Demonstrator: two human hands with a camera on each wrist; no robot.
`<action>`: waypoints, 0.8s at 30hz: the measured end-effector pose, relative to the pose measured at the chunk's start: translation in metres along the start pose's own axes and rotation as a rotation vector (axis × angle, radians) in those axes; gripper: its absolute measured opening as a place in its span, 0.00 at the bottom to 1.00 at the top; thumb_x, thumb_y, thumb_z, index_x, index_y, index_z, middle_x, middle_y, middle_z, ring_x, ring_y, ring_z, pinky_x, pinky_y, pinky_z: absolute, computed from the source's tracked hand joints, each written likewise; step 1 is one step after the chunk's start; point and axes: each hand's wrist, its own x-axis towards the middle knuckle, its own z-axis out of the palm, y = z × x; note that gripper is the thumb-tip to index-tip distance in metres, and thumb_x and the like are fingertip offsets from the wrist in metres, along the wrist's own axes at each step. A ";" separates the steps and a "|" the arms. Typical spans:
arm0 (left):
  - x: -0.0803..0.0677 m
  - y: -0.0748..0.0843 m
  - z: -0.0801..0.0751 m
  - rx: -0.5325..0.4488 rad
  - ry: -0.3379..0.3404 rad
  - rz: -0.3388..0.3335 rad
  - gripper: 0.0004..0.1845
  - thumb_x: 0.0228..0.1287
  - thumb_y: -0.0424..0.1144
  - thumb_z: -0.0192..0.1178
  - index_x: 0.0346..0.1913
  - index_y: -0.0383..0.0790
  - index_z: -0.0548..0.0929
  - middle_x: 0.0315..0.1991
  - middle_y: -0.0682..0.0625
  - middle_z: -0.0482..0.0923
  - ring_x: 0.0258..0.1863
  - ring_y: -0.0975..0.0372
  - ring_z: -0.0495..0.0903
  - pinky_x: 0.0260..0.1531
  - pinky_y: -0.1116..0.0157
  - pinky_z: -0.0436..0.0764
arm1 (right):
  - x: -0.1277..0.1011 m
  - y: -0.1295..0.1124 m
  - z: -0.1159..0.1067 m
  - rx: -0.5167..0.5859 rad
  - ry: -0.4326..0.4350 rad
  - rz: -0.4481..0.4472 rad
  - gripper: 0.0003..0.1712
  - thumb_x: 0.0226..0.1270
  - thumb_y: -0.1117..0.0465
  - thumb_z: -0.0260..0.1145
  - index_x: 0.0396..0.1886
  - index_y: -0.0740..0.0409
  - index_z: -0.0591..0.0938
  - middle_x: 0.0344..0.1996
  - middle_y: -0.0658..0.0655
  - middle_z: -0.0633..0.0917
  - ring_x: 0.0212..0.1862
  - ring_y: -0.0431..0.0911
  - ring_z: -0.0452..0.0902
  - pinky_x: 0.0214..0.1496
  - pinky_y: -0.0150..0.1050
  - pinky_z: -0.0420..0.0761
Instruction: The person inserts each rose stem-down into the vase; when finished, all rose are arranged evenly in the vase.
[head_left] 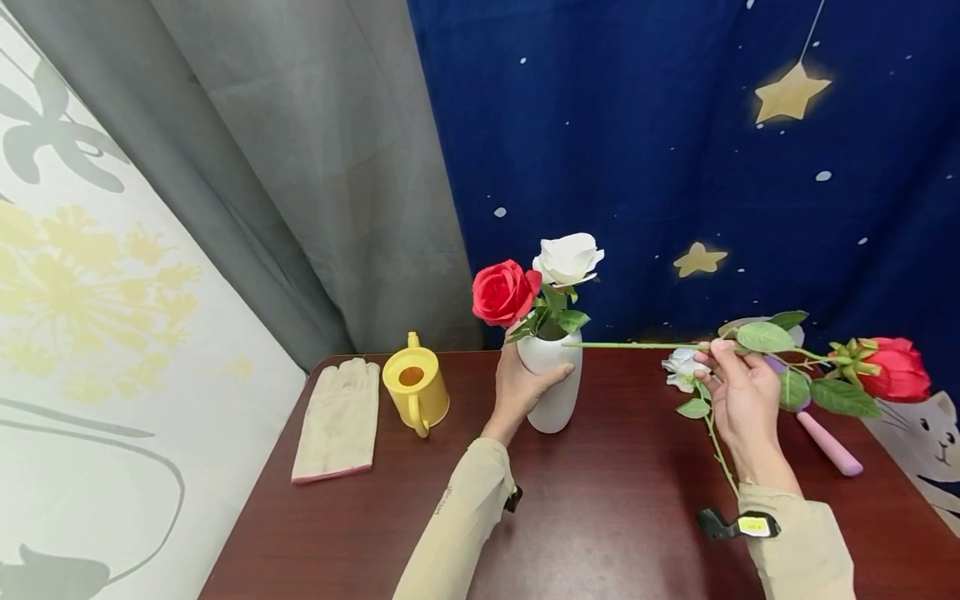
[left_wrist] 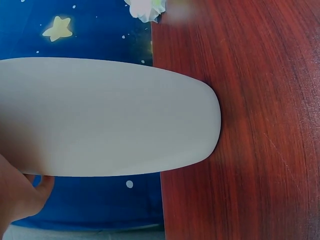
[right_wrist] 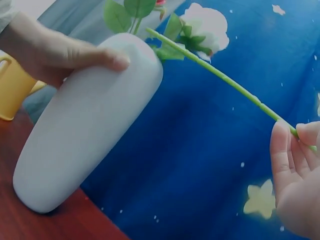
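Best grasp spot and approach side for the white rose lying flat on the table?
Take the white rose lying on the dark wooden table by its thin green stem, not the soft bloom. The stem lies flat, running toward the person, so pinch it from above, probably near its middle. The right hand hides part of it.

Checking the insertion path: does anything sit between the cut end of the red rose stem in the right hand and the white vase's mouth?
Partly. The red and white roses' leaves already fill the white ceramic vase mouth; the long-stemmed red rose's stem tip sits right beside them. Otherwise the path is open.
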 end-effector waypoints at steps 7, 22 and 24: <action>-0.001 0.001 0.001 -0.011 0.004 -0.001 0.46 0.39 0.57 0.73 0.64 0.57 0.62 0.53 0.60 0.71 0.45 0.66 0.75 0.38 0.65 0.79 | 0.008 -0.001 0.024 -0.088 0.035 -0.083 0.03 0.60 0.75 0.61 0.34 0.70 0.77 0.27 0.61 0.84 0.27 0.48 0.81 0.25 0.33 0.80; -0.004 0.003 0.003 0.060 0.057 -0.013 0.44 0.39 0.60 0.72 0.61 0.55 0.64 0.52 0.61 0.69 0.45 0.68 0.73 0.39 0.65 0.78 | 0.014 0.009 0.052 -0.352 -0.022 -0.309 0.07 0.58 0.73 0.64 0.34 0.75 0.77 0.27 0.61 0.84 0.23 0.46 0.78 0.22 0.33 0.79; -0.005 0.004 0.003 0.068 0.064 -0.014 0.44 0.39 0.60 0.72 0.61 0.55 0.64 0.51 0.61 0.69 0.46 0.68 0.72 0.39 0.64 0.77 | 0.013 0.009 0.057 -0.400 -0.037 -0.345 0.06 0.59 0.73 0.64 0.34 0.73 0.77 0.27 0.60 0.83 0.22 0.44 0.78 0.22 0.31 0.79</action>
